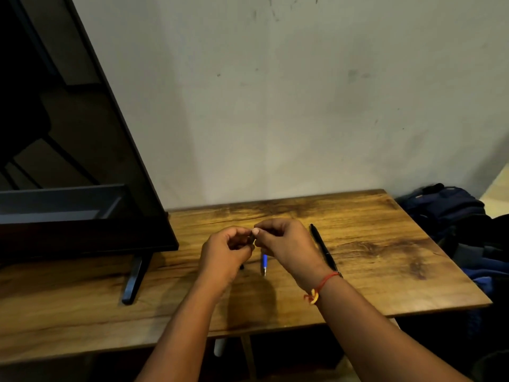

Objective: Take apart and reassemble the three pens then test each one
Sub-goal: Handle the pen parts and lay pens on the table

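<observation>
Both hands raised over wooden table [385,244], fingertips meeting. Left hand [225,250] and right hand [285,244] pinch small dark pen part [251,239] between them; part too small to identify. Blue pen [264,264] on table at 6 o'clock of fingertips, mostly hidden, tip toward person. Black pen [323,248] flat on table at 3 o'clock of right hand. Red thread bracelet [322,283] on right wrist. Dark screen [68,133] on stand at 9 o'clock. Bags [446,210] past table edge at 3 o'clock.

Table [385,257] of wood grain, faintly shiny. Glossy black monitor screen [68,133] at nine o'clock. Matt, scuffed wall [303,106]. Cloth backpack [446,205] at three o'clock. Smooth, plastic-looking black pen [321,244].
</observation>
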